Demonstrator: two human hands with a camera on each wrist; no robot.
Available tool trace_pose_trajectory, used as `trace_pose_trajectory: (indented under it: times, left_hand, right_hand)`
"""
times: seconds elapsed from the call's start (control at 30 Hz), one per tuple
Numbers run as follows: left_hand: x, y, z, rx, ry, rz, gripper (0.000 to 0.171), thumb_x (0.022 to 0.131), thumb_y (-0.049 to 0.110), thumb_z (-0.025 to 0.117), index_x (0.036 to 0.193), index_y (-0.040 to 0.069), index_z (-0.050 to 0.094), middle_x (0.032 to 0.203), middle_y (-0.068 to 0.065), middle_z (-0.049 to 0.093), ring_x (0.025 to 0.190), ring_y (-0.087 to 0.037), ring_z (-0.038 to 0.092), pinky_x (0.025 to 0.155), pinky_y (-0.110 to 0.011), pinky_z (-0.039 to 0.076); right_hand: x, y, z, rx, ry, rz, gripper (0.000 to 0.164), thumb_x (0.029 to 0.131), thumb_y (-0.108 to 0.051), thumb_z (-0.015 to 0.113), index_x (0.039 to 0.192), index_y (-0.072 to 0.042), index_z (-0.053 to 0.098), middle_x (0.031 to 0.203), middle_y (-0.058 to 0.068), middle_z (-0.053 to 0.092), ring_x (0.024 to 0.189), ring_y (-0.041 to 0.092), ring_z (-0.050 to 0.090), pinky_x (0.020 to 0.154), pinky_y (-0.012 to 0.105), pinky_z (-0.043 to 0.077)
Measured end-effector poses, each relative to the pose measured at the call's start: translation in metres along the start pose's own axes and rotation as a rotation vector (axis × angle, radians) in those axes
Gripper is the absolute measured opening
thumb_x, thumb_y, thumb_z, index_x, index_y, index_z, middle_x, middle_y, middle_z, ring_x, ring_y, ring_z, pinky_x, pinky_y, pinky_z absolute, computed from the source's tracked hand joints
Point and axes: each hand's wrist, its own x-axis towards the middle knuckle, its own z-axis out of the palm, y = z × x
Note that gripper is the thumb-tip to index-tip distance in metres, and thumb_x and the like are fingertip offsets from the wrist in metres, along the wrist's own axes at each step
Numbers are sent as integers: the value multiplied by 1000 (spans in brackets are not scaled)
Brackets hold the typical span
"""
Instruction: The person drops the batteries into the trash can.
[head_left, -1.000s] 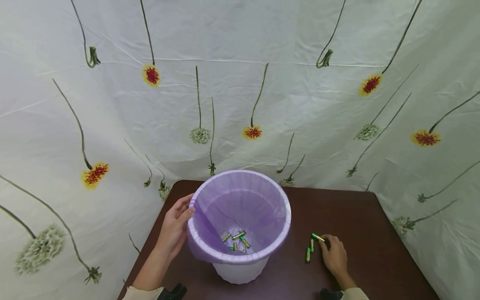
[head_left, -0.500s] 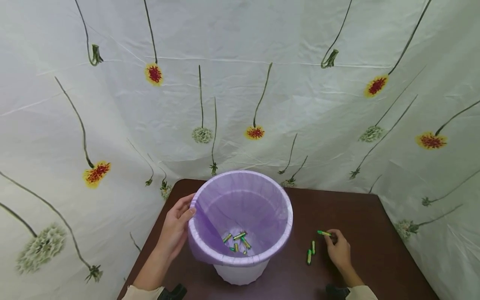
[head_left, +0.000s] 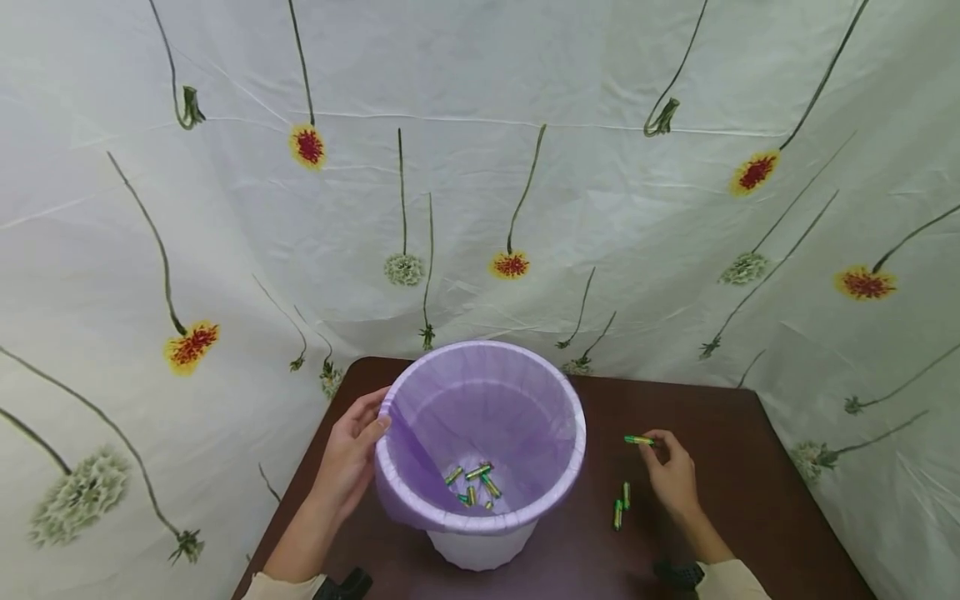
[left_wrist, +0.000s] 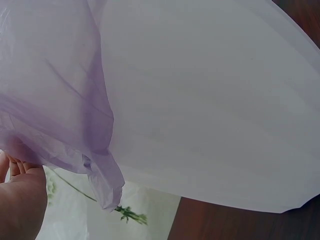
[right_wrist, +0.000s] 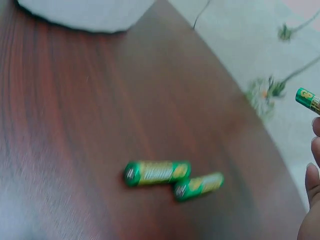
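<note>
A white bin (head_left: 480,546) lined with a thin purple bag (head_left: 480,417) stands upright on the table. My left hand (head_left: 348,458) grips its left rim, thumb over the edge and fingers outside; in the left wrist view the bag's loose folds (left_wrist: 60,100) partly cover the fingers. Right of the bin, my right hand (head_left: 673,477) pinches a green and gold battery (head_left: 638,439) above the table. Two similar batteries lie on the table just below that hand, a larger-looking one (right_wrist: 157,172) touching or nearly touching a smaller-looking one (right_wrist: 202,186). Several batteries (head_left: 477,472) lie at the bag's bottom.
The dark brown wooden table (head_left: 720,433) has rounded corners. Behind and at both sides hangs a pale cloth (head_left: 465,192) printed with flowers, close to the table's far edge.
My right hand has lifted the battery off the table, away from the other two, and raised it farther up. My left hand still holds the bin's rim.
</note>
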Motion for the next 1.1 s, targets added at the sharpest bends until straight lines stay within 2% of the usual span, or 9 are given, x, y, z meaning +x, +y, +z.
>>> trace_pose_trajectory:
  times: [0.17,0.53,0.67,0.8,0.97,1.1]
  left_hand:
    - [1,0,1,-2,0,3,47,104,2,57,147,-8,43,128,-11,62,106,-18,64,84,-31,58]
    - [1,-1,3,-4,1,-8,46,103,2,57,147,-7,43,129,-9,62,106,-17,64,83,-32,58]
    - [0,0,3,4,16,-16,47,104,2,58,147,-7,43,129,-9,62,106,-17,64,84,-32,58]
    - [0,0,2,10,17,-14,47,104,2,57,148,-7,42,128,-8,63,105,-16,64,84,-31,58]
    - [0,0,1,12,12,-3,47,104,3,57,147,-8,43,128,-8,63,106,-16,64,84,-31,58]
    - [0,-2,1,8,10,7,46,104,2,57,147,-8,43,128,-9,63,106,-16,64,84,-31,58]
  right_hand:
    - [10,-22,1,65,-3,-52,13,99,-6,70,112,-2,66,101,11,69,83,8,58,64,25,47]
    - [28,-59,-6,206,-36,-8,17,101,-3,65,117,4,64,109,16,65,95,10,56,73,23,45]
    - [32,-67,-9,229,-40,-1,17,102,-4,65,117,3,64,110,15,65,97,10,57,75,24,45]
    - [35,-76,-13,249,-50,-31,18,101,-4,65,118,4,64,111,16,66,97,8,56,76,23,44]
    - [31,-111,-25,255,-68,-76,19,101,1,63,117,11,62,110,20,65,96,5,57,78,21,44]
    - [36,-117,-27,273,-74,-93,19,101,1,62,118,11,62,111,19,65,95,6,57,77,22,45]
